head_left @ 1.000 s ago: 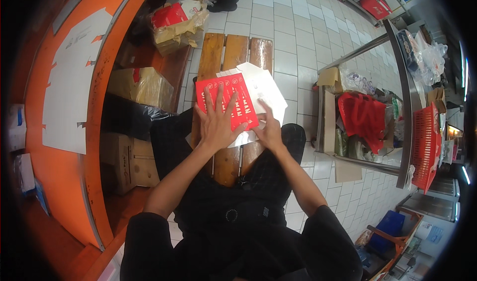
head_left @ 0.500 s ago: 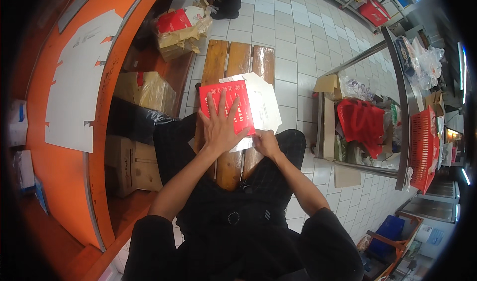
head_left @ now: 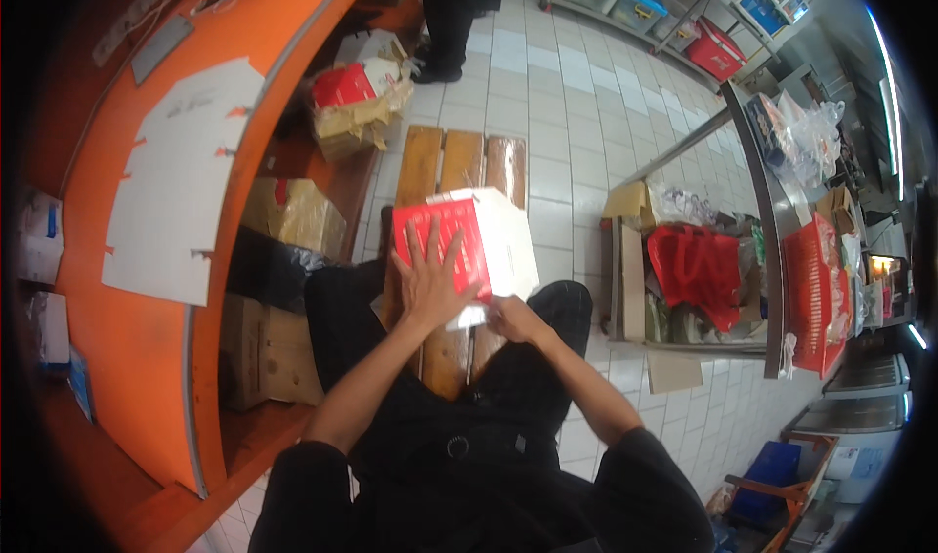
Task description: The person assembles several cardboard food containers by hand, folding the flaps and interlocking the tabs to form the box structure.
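A red and white cardboard box blank [head_left: 503, 240], partly folded, lies on a slatted wooden bench [head_left: 464, 167] between my knees. Its red printed panel is on the left, its white side on the right. My left hand [head_left: 430, 275] rests flat on the red panel with the fingers spread. At the near right corner, my right hand [head_left: 516, 319] has its fingers curled and pinches the edge of the blank. The fingertips there are partly hidden. A pale flap sticks out between the two hands.
On the left, an orange counter [head_left: 83, 279] carries a flat white box blank [head_left: 181, 187]. Cartons, including one torn open [head_left: 357, 113], sit beneath and beyond it. A person's dark legs [head_left: 449, 25] stand ahead. A metal-framed rack [head_left: 762, 221] with a red bag [head_left: 696, 272] is at right.
The view has tilted, so the surroundings sit lower and more of the person ahead shows. Both hands keep nearly the same hold on the box blank.
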Demonstrator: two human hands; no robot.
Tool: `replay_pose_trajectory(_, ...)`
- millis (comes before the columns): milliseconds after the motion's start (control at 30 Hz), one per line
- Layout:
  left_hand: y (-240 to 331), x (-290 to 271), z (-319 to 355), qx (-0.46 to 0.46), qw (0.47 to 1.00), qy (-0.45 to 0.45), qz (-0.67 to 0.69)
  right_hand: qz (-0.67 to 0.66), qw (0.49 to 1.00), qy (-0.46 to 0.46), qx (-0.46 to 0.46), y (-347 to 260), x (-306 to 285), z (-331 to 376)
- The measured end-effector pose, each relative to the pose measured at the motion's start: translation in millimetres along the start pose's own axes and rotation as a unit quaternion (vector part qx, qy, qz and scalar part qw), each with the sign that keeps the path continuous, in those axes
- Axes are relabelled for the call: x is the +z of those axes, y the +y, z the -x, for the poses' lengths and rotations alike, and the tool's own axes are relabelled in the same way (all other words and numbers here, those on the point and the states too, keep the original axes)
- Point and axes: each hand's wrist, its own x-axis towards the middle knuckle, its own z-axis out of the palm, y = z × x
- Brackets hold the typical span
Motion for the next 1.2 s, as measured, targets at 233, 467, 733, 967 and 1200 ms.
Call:
replay_pose_trajectory(233,-7.1,-20.0,-8.5,-0.007,0.997,-0.061,0.042,-0.059,0.953,0.281,0.097,42.9,-27.8,-38.8)
replay_pose_trajectory(467,-46.5,-22.4,-43.5,-0.039,0.992,-0.02,0.117,-0.021,0.898,0.393,0.196,79.8,-67.9,-130.6)
replay_pose_trajectory(733,-80.3,1.0,-103.0,-0.038,0.975,-0.052,0.214,-0.12,0.896,0.297,0.308,100.0,-95.5,-203.7)
replay_pose_trajectory(967,-92.5,11.5,-137.8,-0.089,0.962,0.004,0.259,-0.064,0.889,0.293,0.345,103.4,-105.1,-227.9)
replay_pose_trajectory(1200,-96.8,14.8,-178.3,-0.135,0.93,-0.019,0.342,-0.042,0.891,0.313,0.327,109.9,-131.8,-259.5)
